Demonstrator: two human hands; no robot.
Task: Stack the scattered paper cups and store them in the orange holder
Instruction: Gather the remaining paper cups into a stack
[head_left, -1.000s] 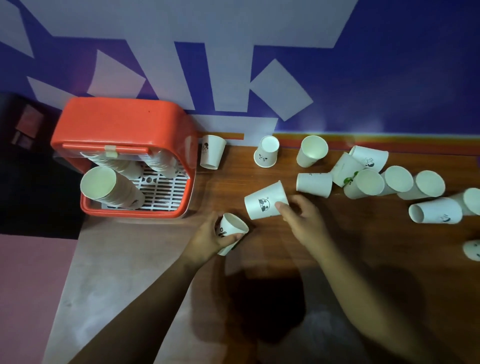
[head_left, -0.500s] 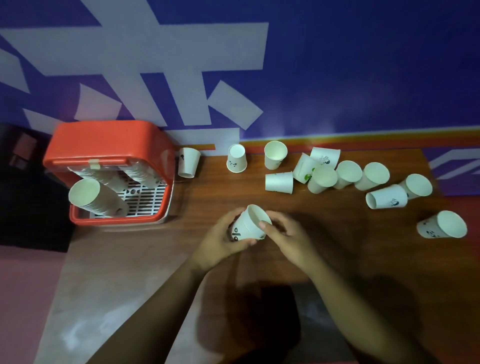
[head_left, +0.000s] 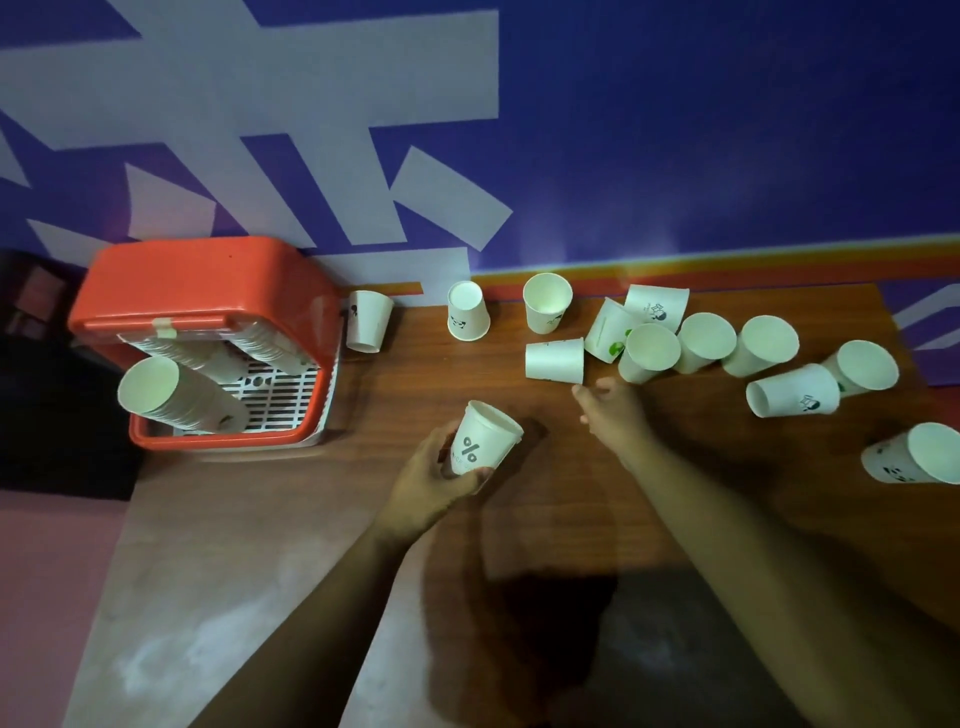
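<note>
While the left hand (head_left: 436, 483) grips a cup (head_left: 480, 441) round its lower half, tilted with the mouth up and to the right, the right hand (head_left: 615, 421) hangs over the table (head_left: 415, 374) with fingers loosely bent, holding nothing. Just beyond its fingertips, and not yet touched, is a lying cup (head_left: 553, 360) on its side, long axis running left to right across the table (the mouth seems to face right, though the dim light leaves that unsure). The right hand is plainly the nearer one. A pinch across the cup's short width would probably suit, followed by a turn to bring its base toward the held cup's mouth. More loose cups (head_left: 706, 343) lie to the right. The holder (head_left: 208, 280), far left, already contains stacks (head_left: 171, 395).
</note>
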